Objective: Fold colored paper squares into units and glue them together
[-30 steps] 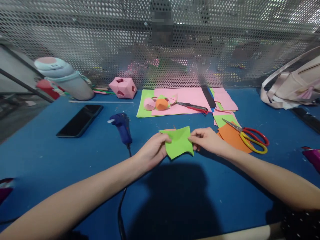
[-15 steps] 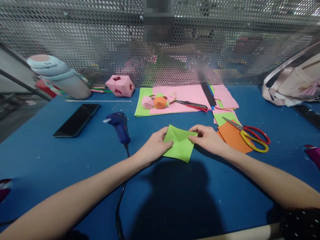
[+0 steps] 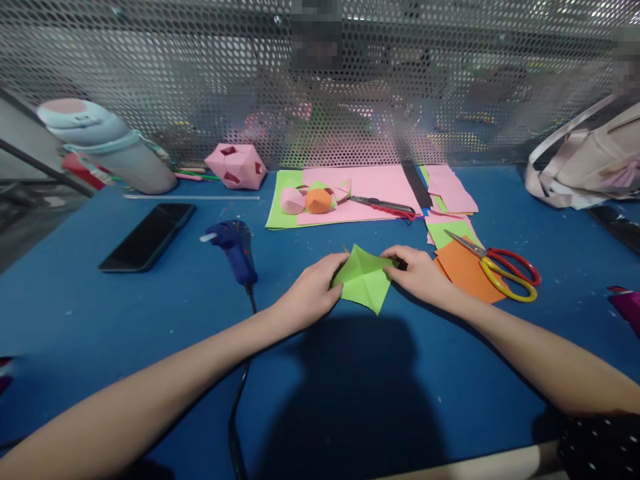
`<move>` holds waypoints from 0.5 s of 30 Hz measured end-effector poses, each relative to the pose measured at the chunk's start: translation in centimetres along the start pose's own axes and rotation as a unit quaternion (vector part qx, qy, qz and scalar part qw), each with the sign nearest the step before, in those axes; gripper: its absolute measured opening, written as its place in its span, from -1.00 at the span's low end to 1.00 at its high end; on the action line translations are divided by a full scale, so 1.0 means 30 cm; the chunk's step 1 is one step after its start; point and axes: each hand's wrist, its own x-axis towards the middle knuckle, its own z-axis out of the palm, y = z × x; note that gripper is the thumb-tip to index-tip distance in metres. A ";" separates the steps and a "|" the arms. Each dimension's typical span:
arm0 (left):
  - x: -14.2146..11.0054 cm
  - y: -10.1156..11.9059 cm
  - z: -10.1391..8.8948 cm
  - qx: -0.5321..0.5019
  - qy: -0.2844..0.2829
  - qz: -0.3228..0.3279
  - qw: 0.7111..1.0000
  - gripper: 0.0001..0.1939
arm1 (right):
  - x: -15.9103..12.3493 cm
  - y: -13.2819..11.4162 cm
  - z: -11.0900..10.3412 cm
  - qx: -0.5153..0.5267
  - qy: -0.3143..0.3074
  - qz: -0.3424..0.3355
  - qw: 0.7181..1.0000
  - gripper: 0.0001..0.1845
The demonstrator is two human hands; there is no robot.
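Observation:
A square of green paper with crossing creases is held by its edges between my two hands, low over the blue table. My left hand pinches its left corner, thumb in front. At the right corner, my right hand grips the sheet with thumb and fingers closed. To the right lie orange paper squares, with scissors with red and yellow handles resting on them. Left of my left hand is a blue glue gun with its cord running toward me.
Behind my hands, pink and green sheets carry small folded paper pieces and a utility knife. A pink paper ball, phone and bottle are at left. A bag stands right. A perforated metal panel rises behind.
The green paper has turned a little and its creases now stand out, with the corners pushed slightly inward. My left hand has shifted its hold around the left corner.

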 end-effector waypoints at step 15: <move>0.003 -0.008 -0.010 0.058 -0.044 0.053 0.996 -0.57 | 0.003 -0.003 -0.026 -0.092 -0.053 -0.093 0.990 -0.71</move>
